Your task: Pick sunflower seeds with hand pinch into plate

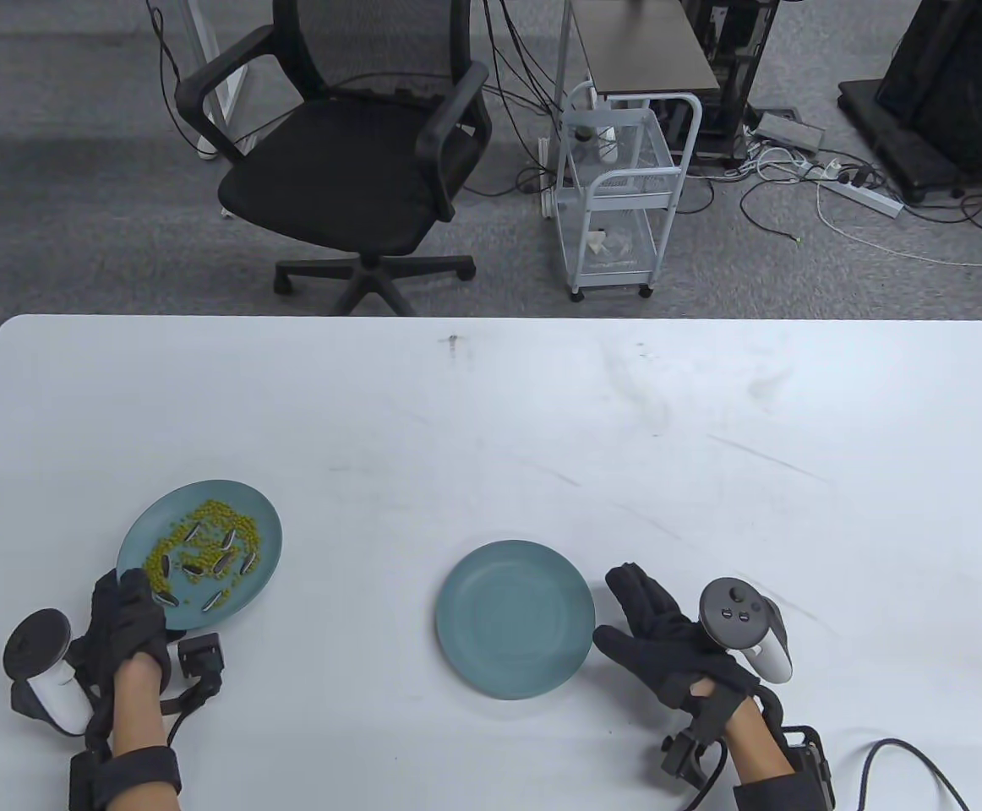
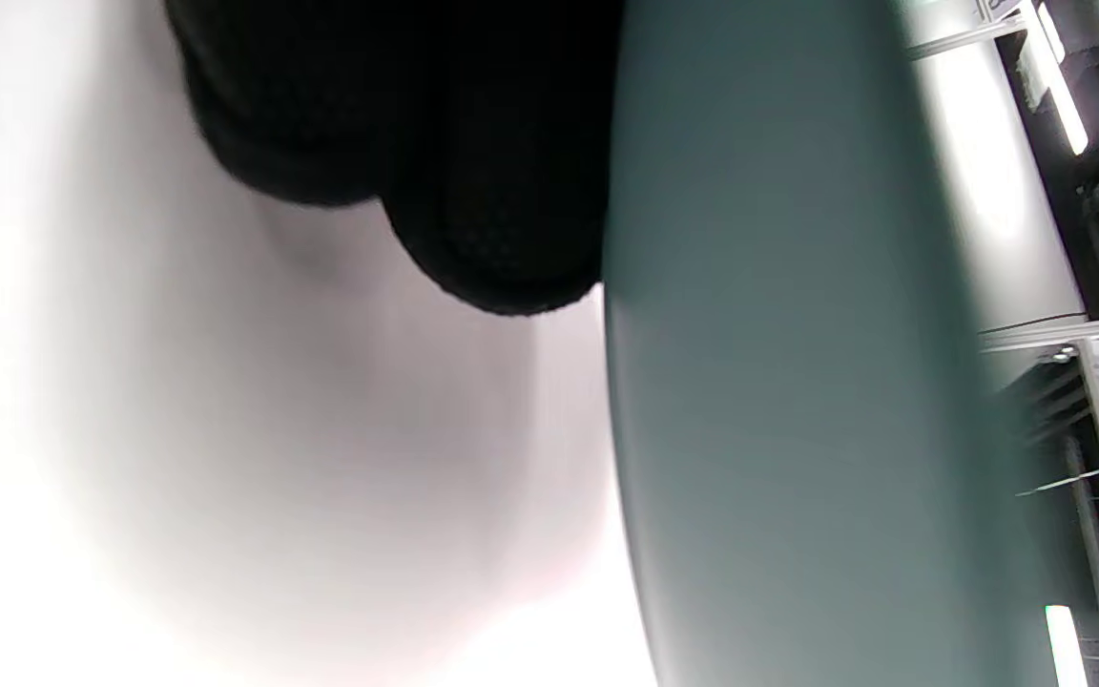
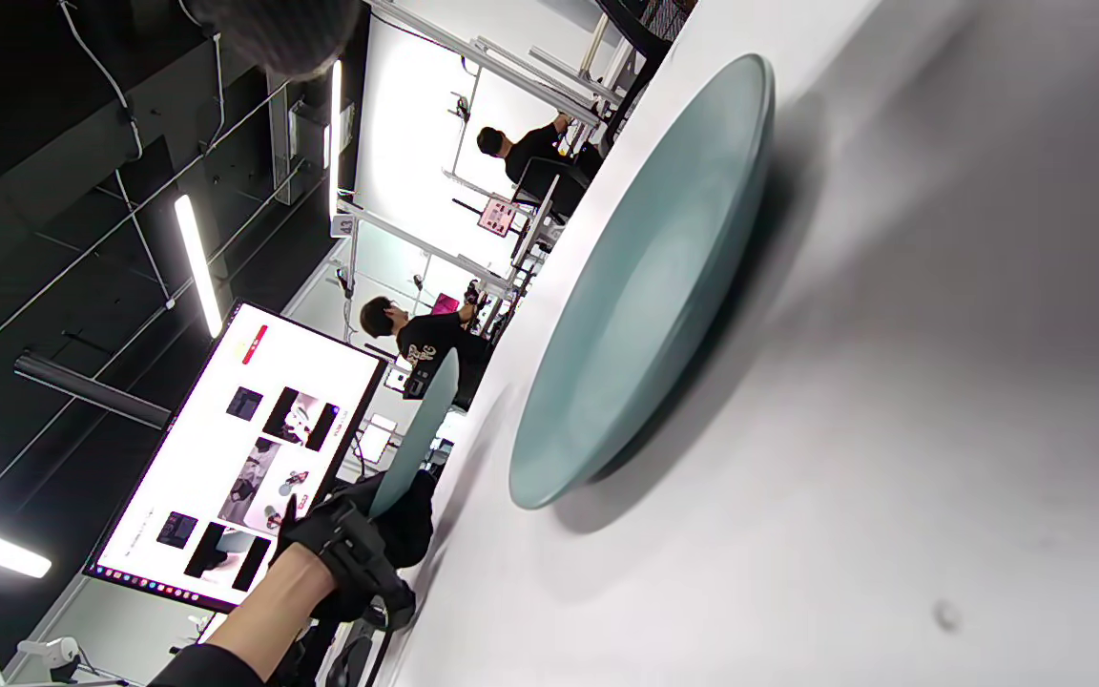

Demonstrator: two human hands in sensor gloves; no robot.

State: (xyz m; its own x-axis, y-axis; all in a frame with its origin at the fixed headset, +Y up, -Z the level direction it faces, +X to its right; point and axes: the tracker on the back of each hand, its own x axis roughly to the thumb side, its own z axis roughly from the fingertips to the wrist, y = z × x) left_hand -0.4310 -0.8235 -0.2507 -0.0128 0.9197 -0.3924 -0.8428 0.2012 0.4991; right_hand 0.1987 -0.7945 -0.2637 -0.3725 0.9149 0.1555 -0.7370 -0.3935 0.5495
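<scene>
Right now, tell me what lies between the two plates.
Only bare white table lies between the seed plate and the empty plate, seen in the table view.

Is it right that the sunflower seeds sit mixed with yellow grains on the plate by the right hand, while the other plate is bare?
Not quite. The table view shows the sunflower seeds and yellow grains on the plate by the left hand. The bare plate lies by the right hand.
</scene>
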